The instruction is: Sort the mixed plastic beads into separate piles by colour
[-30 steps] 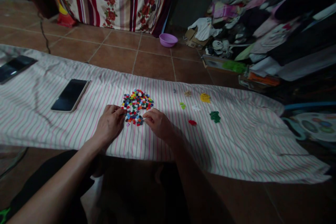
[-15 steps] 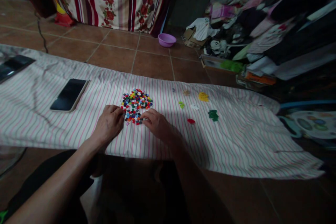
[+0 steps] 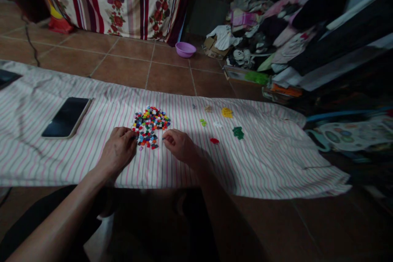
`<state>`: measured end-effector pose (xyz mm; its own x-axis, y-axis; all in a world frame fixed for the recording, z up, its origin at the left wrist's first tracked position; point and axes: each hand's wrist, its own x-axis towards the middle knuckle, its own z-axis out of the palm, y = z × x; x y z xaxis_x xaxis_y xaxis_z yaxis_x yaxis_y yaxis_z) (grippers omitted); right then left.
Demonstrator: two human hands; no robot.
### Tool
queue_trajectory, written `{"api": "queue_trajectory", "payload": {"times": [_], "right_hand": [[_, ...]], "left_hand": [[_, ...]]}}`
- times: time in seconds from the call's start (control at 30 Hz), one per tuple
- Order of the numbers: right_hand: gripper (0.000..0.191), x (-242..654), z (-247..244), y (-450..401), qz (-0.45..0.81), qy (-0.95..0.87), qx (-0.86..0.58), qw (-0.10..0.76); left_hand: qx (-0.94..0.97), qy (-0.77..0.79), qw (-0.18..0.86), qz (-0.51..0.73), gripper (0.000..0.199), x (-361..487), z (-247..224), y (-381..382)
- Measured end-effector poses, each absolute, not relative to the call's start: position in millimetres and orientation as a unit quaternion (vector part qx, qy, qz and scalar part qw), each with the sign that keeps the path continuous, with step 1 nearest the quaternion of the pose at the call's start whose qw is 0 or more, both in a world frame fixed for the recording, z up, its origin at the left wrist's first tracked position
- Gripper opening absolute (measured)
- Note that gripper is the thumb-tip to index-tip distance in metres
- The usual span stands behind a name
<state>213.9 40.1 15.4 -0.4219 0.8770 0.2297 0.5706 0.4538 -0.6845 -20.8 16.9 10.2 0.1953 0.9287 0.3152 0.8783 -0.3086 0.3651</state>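
Observation:
A heap of tiny, blocky pieces in many colours lies on the striped cloth, with a looser cluster in front of it. At the cluster's left edge is my left hand, its fingers curled together; whatever their tips hold is too small to make out. My right hand is just right of the cluster, apart from it, thumb and finger pinched on a small dark piece. Farther right lie single-colour groups: yellow pieces, dark green pieces, red pieces, lime pieces, white pieces and tan pieces.
A phone rests on the striped cloth to the left, and another dark device is cut off by the frame edge. Beyond, a purple basin stands on the tiled floor, near piled clothes at right.
My right hand has drawn away from the cluster to the right, with a small dark piece in its pinch. My left hand stays by the cluster's left edge. The camera view has shifted right.

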Motion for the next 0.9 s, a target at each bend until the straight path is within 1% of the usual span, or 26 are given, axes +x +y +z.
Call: {"api": "queue_trajectory", "payload": {"times": [0.23, 0.37, 0.67, 0.9], "right_hand": [[0.01, 225, 19, 40, 0.239, -0.788, -0.477, 0.307], [0.012, 235, 21, 42, 0.225, -0.779, -0.494, 0.314], [0.01, 261, 23, 51, 0.188, -0.741, -0.541, 0.351], [0.009, 270, 22, 45, 0.198, -0.726, -0.556, 0.353]], "left_hand": [[0.772, 0.587, 0.048, 0.238, 0.023, -20, 12, 16], [0.774, 0.587, 0.047, 0.233, 0.024, -19, 14, 15], [0.777, 0.582, 0.045, 0.235, 0.026, -20, 15, 16], [0.78, 0.577, 0.047, 0.236, 0.028, -20, 16, 16]]}}
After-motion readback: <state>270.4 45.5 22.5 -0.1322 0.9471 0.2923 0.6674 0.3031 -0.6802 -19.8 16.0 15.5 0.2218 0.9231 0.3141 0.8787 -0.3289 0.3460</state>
